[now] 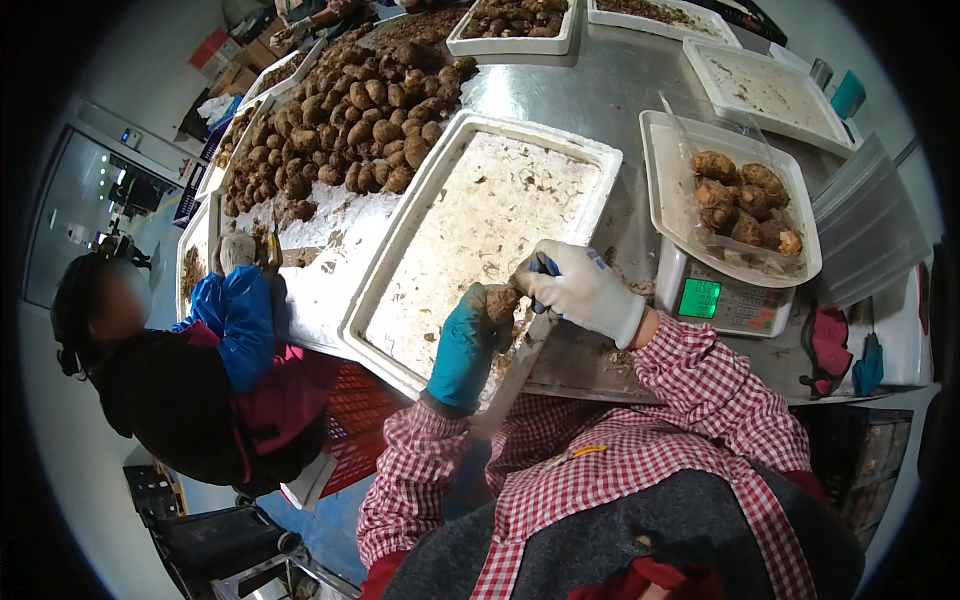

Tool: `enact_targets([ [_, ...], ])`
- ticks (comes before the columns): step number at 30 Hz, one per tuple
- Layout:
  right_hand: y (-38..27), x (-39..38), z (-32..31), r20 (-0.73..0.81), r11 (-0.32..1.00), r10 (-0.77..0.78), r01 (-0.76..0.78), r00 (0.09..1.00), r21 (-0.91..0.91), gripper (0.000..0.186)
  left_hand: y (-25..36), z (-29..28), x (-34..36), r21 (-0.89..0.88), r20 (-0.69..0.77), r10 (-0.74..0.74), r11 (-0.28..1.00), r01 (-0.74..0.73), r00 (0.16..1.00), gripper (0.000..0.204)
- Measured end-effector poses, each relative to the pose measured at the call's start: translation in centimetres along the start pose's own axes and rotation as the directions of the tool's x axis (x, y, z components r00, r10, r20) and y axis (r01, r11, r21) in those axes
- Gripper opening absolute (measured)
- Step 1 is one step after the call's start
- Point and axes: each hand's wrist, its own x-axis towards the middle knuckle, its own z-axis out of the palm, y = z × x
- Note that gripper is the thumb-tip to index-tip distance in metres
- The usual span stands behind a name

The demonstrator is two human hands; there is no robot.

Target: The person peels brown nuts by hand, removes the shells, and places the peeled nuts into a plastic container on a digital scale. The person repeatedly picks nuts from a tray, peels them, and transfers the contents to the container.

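Observation:
My left hand [465,345], in a teal glove, is closed around a brown, rough-skinned taro corm [501,304] above the near edge of a white foam tray [385,290]. Against the corm's upper right side works my right hand [588,292], in a white glove. Its fingers are wrapped round a small tool with a dark blue handle [546,266]; the working end is hidden by the fingers and the corm. Scattered brown peelings [490,260] lie in the tray beneath.
A big heap of corms [350,125] covers the table's far left. On the right, a scale [725,300] carries a white tray [665,200] with several corms [745,200] in a clear bag. More trays [515,45] stand behind. A co-worker [170,370] in blue sleeves is at the left.

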Motion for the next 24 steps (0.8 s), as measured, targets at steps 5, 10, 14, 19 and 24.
enact_targets([
  [5, -1.9, -0.6, -0.6, 0.099, 0.938, -0.219, 0.237, 0.971, -0.254, 0.026, -0.5, -1.4, 0.6, 0.02, 0.027, -0.005, 1.0, 0.004, 1.0, 0.047],
  [10, -1.8, -0.5, -0.4, 0.19, 0.878, -0.227, 0.285, 0.955, -0.384, 0.021, -0.4, -0.8, 0.4, 0.143, -0.071, 0.058, 0.989, -0.047, 0.996, 0.033],
  [14, -1.6, -0.5, -0.1, 0.196, 0.923, -0.216, 0.266, 0.957, -0.279, 0.018, -1.4, -1.1, 0.5, 0.149, -0.096, 0.14, 0.981, -0.125, 0.985, 0.023],
  [19, -1.2, -0.3, 0.3, 0.077, 1.0, -0.021, 0.02, 0.997, 0.016, 0.019, -0.2, 0.0, 0.0, 0.147, -0.058, 0.13, 0.982, -0.12, 0.99, 0.034],
  [24, -0.3, 0.2, -0.4, -0.014, 0.98, 0.146, -0.143, 0.989, 0.14, 0.025, -0.1, -0.4, 0.7, -0.177, 0.094, -0.021, 0.984, 0.038, 0.995, 0.051],
])
